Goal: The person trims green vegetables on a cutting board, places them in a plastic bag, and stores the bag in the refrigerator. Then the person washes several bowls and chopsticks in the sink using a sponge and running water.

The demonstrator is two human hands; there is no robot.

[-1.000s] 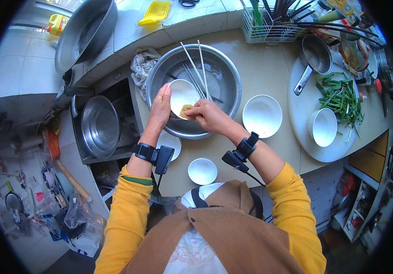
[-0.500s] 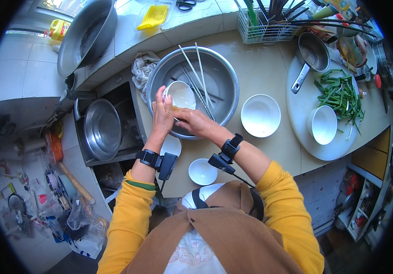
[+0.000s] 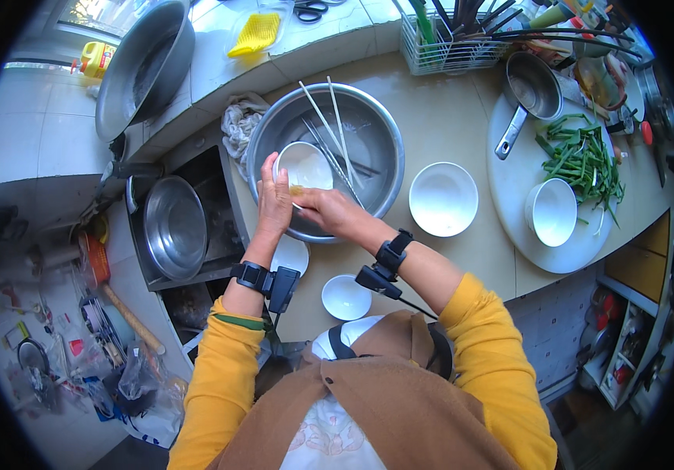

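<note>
My left hand [image 3: 275,202] grips a white bowl [image 3: 306,163] by its side, tilted over a large metal basin [image 3: 396,149]. Pressed against the near rim of that bowl, my right hand [image 3: 333,211] is closed on a small yellowish-brown piece [image 3: 296,190]; its kind cannot be made out. Two pale chopsticks [image 3: 337,117] and thin metal utensils [image 3: 323,147] lean inside the basin beyond the bowl. Below my hands stand a small white bowl [image 3: 346,298] and another white dish [image 3: 291,256], partly covered by my left wrist.
To the right sit a larger white bowl [image 3: 443,199] and a round white board [image 3: 513,211] bearing cut greens [image 3: 580,164], a small pan [image 3: 534,84] and a white bowl [image 3: 552,213]. A metal pan [image 3: 175,227] rests at left. Behind stands a wire utensil basket [image 3: 450,56].
The bowl in my left hand has turned slightly, its inside showing more toward me. The whole view has shifted a little; both hands keep their hold.
</note>
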